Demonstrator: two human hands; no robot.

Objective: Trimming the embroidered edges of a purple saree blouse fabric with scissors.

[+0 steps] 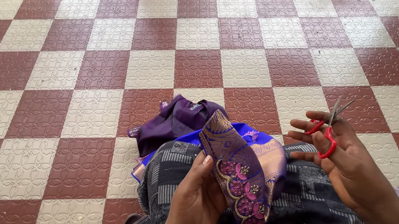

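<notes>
My left hand (197,203) holds the cloth (238,172) upright over my lap (307,199), and my right hand (340,154), off to its right, holds the scissors (330,130). Beyond my knees, more fabric (175,119) lies bunched on the floor (250,32).

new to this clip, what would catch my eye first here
The blue and purple embroidered fabric with pink flowers stands out at the bottom centre, pinched by the left hand over the lap. To its right, the right hand holds red-handled scissors, blades open. Behind lies the red and cream checkered floor.
</notes>
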